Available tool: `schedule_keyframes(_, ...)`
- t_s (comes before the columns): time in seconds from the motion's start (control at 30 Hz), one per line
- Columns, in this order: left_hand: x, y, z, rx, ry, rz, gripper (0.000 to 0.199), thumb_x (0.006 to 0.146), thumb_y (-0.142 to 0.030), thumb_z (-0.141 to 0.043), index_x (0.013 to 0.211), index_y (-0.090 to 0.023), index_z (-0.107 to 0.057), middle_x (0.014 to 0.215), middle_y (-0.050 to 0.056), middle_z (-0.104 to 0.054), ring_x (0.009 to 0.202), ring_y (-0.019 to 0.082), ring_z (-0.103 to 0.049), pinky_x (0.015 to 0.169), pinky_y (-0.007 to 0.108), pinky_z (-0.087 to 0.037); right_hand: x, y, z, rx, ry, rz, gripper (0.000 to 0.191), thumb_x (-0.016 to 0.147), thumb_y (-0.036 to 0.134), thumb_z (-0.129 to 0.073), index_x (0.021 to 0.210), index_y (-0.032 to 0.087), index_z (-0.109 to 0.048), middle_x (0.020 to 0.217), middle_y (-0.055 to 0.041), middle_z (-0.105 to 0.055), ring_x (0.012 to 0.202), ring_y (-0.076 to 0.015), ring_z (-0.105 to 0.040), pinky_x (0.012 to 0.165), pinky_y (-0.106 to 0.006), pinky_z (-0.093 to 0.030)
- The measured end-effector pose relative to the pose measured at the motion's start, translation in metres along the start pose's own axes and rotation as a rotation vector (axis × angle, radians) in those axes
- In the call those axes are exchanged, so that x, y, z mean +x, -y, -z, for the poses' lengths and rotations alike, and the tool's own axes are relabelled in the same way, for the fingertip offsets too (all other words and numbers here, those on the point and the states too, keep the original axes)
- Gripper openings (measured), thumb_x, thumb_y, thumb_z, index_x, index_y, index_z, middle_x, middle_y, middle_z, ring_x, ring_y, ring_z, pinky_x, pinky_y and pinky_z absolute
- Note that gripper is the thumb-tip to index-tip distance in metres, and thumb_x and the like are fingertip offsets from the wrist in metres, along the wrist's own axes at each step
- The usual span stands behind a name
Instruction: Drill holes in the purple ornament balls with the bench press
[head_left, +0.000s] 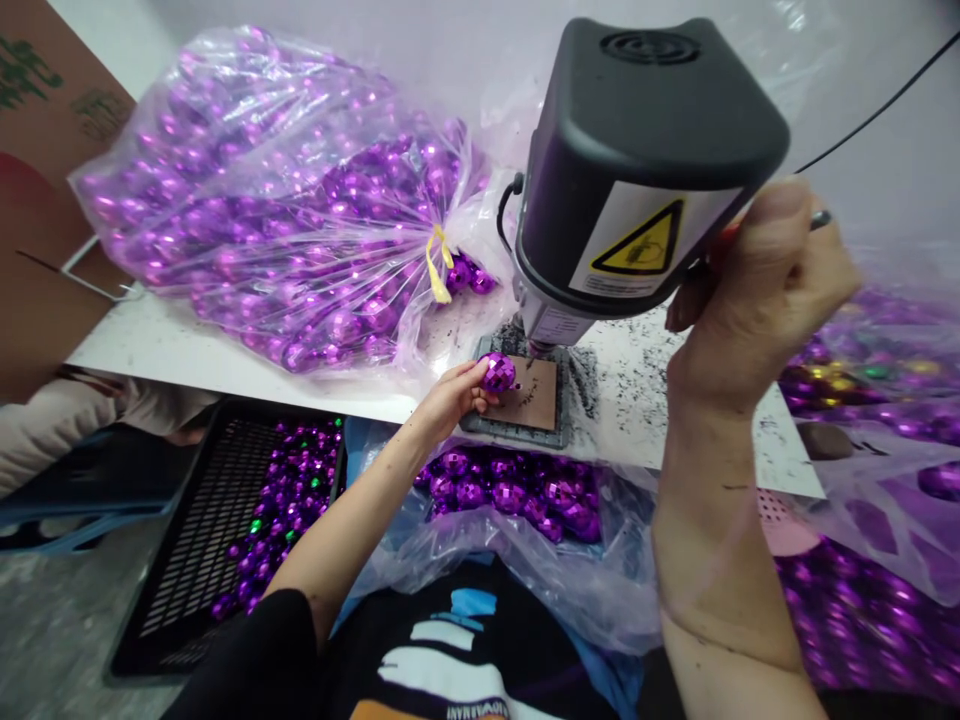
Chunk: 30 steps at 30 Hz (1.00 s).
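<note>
My left hand (pixel 466 388) pinches a shiny purple faceted ball (pixel 498 372), like a small disco-ball ornament. It holds the ball just left of the drill tip, over a brown board (pixel 531 395) on the grey drill base (pixel 551 437). Above stands a bench drill press (pixel 660 130) with a black housing and a yellow warning label. Closed high at its right side is my right hand (pixel 772 265), wrapped round the drill's lever handle, which is mostly hidden by the fingers. Whether the drill bit touches the ball is too small to tell.
A tied clear bag of purple balls (pixel 285 200) fills the table's back left. More balls lie in an open bag (pixel 517 490) at my lap, a black crate (pixel 187 560) and bags at right (pixel 870 620). Dark shavings cover the white table (pixel 630 400). Another person's leg (pixel 60 425) shows at left.
</note>
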<state>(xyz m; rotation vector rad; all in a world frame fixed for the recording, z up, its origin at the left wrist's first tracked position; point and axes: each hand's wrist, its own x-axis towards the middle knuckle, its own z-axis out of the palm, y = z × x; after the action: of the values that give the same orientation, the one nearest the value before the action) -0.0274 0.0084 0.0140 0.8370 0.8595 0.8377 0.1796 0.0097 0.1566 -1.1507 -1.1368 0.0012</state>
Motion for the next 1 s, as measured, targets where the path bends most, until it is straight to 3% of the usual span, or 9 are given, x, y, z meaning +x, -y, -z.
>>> schedule_keyframes(0.17, 0.007, 0.002, -0.002, 0.112, -0.032, 0.012, 0.050, 0.074, -0.058, -0.076, 0.093, -0.014, -0.063, 0.077, 0.003, -0.066, 0.062, 0.011, -0.060, 0.051, 0.021, -0.041, -0.001, 0.001, 0.001, 0.036, 0.006, -0.013, 0.057, 0.089, 0.063, -0.043, 0.069, 0.010, -0.046, 0.062, 0.0028, -0.038, 0.059, 0.0015, -0.037, 0.059, -0.017, -0.032)
schedule_keyframes(0.27, 0.009, 0.006, -0.007, 0.385, -0.120, -0.145, 0.047, 0.082, -0.055, -0.070, 0.104, -0.014, -0.064, 0.084, 0.003, -0.067, 0.069, 0.012, -0.060, 0.060, 0.023, -0.046, -0.002, 0.003, 0.001, 0.009, 0.015, -0.026, 0.056, 0.090, 0.062, -0.040, 0.071, 0.010, -0.045, 0.064, 0.0033, -0.038, 0.058, 0.0027, -0.037, 0.059, -0.016, -0.032)
schedule_keyframes(0.37, 0.008, 0.011, -0.014, 0.696, -0.191, -0.342, 0.039, 0.087, -0.043, -0.069, 0.114, -0.017, -0.061, 0.099, 0.004, -0.069, 0.089, 0.017, -0.064, 0.082, 0.029, -0.051, -0.002, 0.004, 0.001, -0.018, 0.015, -0.023, 0.056, 0.091, 0.063, -0.038, 0.072, 0.011, -0.045, 0.064, 0.0036, -0.039, 0.058, 0.0029, -0.037, 0.059, -0.015, -0.033)
schedule_keyframes(0.47, 0.006, 0.016, -0.021, 0.920, -0.167, -0.496, 0.037, 0.090, -0.036, -0.067, 0.120, -0.017, -0.057, 0.111, 0.008, -0.069, 0.102, 0.021, -0.064, 0.093, 0.034, -0.050, -0.003, 0.005, 0.001, -0.005, 0.009, -0.018, 0.055, 0.091, 0.062, -0.039, 0.071, 0.011, -0.046, 0.064, 0.0032, -0.039, 0.059, 0.0022, -0.036, 0.059, -0.017, -0.033)
schedule_keyframes(0.67, 0.006, 0.022, -0.029, 1.237, -0.111, -0.697, 0.042, 0.093, -0.035, -0.063, 0.128, -0.014, -0.052, 0.119, 0.014, -0.063, 0.111, 0.025, -0.062, 0.097, 0.038, -0.049, -0.004, 0.006, 0.002, -0.038, 0.021, -0.017, 0.055, 0.092, 0.062, -0.038, 0.072, 0.011, -0.044, 0.066, 0.0029, -0.038, 0.059, 0.0027, -0.034, 0.059, -0.016, -0.032)
schedule_keyframes(0.77, 0.008, 0.024, -0.031, 1.309, -0.148, -0.693, 0.042, 0.094, -0.037, -0.062, 0.129, -0.016, -0.053, 0.120, 0.013, -0.062, 0.111, 0.026, -0.061, 0.097, 0.039, -0.048, -0.005, 0.005, 0.004, -0.016, 0.031, -0.018, 0.055, 0.092, 0.061, -0.040, 0.072, 0.011, -0.044, 0.066, 0.0027, -0.040, 0.058, 0.0028, -0.035, 0.058, -0.016, -0.033)
schedule_keyframes(1.0, 0.019, 0.037, -0.035, 1.205, -0.243, -0.697, 0.049, 0.083, -0.040, -0.076, 0.121, -0.018, -0.055, 0.118, 0.009, -0.067, 0.112, 0.026, -0.059, 0.101, 0.040, -0.041, -0.008, 0.006, 0.005, -0.007, 0.004, 0.000, 0.052, 0.093, 0.058, -0.042, 0.071, 0.011, -0.044, 0.065, 0.0027, -0.042, 0.055, 0.0034, -0.036, 0.055, -0.016, -0.033)
